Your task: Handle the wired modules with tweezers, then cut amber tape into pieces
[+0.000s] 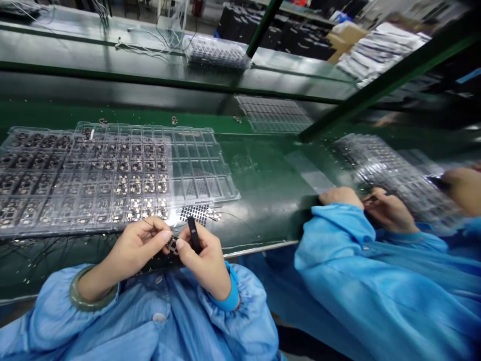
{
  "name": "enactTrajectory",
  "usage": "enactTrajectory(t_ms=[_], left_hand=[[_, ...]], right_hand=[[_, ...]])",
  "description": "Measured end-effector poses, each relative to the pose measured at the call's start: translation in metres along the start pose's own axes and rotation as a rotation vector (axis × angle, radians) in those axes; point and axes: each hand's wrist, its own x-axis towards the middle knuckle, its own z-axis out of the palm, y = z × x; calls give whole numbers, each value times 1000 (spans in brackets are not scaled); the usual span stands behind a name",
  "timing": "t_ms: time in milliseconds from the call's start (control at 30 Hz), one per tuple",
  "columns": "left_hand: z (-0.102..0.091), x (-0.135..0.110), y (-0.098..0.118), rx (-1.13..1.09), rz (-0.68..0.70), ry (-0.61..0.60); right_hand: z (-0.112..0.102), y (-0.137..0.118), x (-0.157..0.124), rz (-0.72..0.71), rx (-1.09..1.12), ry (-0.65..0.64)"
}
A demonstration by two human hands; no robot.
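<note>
Blue smock (124, 326) cloth fills the lower left and centre of the frame; above it, at middle left, clear trays (191, 150) keep small boards (137, 184) apart in pockets, likely against knocks. Just below centre, the left hand (141, 243) pinches one edge of a circuit board (173, 245) and the right hand (206, 255) the other, apparently to steady it, while a black tool (194, 234) sits tucked in the right fingers, leaving the thumb free. At right, a co-worker's hands (393, 211) close on something too blurred to name.

Small board (172, 245) partly hidden by the hands (141, 244); leftmost tray (41, 131) cut off; co-worker's trays (398, 175) blurred.
</note>
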Motion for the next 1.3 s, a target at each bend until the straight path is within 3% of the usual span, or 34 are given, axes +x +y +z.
enactTrajectory(t_ms=[67,167,267,400,600,900,1000,1200,1300], left_hand=[[-1,-1,-2,36,1,3],[-2,-6,-6,140,43,-17],[-2,-9,-10,278,161,-128],[3,-8,-17,405,324,-256],[16,-1,-27,474,383,-357],[29,7,-35,866,552,-483],[28,8,-36,878,542,-489],[27,8,-34,865,494,-478],[28,8,-34,856,488,-474]], right_hand=[[-3,6,-1,-49,60,28],[-15,18,0,-131,227,202],[-36,31,5,-162,314,386],[-58,47,10,-118,306,478],[-60,67,6,-29,128,495],[-55,68,11,0,-137,524],[-57,65,15,19,-195,515],[-67,59,22,63,-181,377],[-67,60,21,65,-179,402]])
